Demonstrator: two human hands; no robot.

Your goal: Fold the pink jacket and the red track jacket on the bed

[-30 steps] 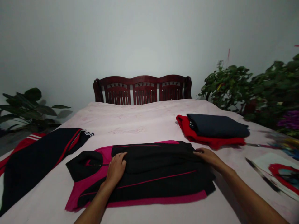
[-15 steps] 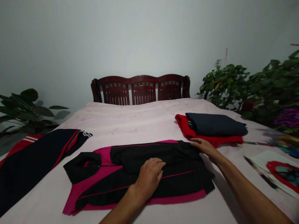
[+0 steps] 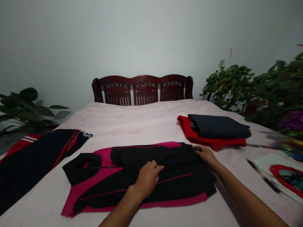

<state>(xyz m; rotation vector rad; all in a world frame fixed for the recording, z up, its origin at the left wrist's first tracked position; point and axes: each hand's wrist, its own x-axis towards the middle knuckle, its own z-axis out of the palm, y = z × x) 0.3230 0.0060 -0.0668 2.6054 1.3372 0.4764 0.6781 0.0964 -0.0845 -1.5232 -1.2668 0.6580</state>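
The left hand (image 3: 148, 179) lies palm down on the middle of a black jacket with pink panels (image 3: 180, 187), its grip spread and its fingers slightly curled on the cloth. The right hand (image 3: 204, 155) reaches the jacket's far right edge, with its fingertips on the black fabric. Whether that grip pinches the cloth, I cannot tell.

The jacket lies flat on a pale pink bed (image 3: 132, 116), in the near middle, with its collar to the left and its body partly folded over. Just beyond the right hand, a folded navy garment (image 3: 219, 126) sits on a red garment (image 3: 196, 135). To the left, a black garment with red and white stripes (image 3: 35, 167) lies well apart from the jacket. On the near right is a sheet of paper with a red shape (image 3: 281, 176). A dark wooden headboard (image 3: 142, 90) stands at the far end, with leafy plants (image 3: 229, 85) to the right.
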